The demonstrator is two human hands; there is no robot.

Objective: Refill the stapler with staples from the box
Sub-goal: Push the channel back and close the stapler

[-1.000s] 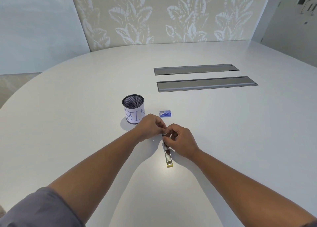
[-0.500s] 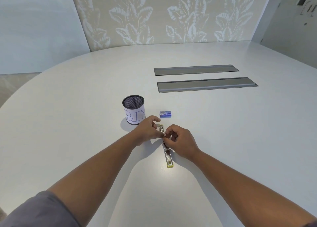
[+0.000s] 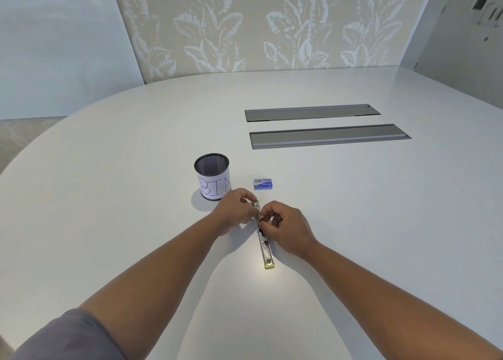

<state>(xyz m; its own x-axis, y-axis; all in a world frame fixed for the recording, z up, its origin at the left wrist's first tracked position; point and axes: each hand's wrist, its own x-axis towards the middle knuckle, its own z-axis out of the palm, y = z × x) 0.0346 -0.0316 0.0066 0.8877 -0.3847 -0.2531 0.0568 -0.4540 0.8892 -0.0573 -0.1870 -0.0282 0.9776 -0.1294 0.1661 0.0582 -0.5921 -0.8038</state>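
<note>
On a broad white table (image 3: 114, 185) whose curved far edge nears a leaf-patterned wall, bare surface spreads wide to either side of two hands. Between them lies an opened metal stapler (image 3: 265, 246), its yellow-tipped end toward the person, its far part raised. Left hand (image 3: 236, 212) and right hand (image 3: 285, 227) both curl fingers around that raised part. A small blue staple box (image 3: 263, 184) sits just beyond, beside a mesh cup (image 3: 212, 177) labelled "BIN".
</note>
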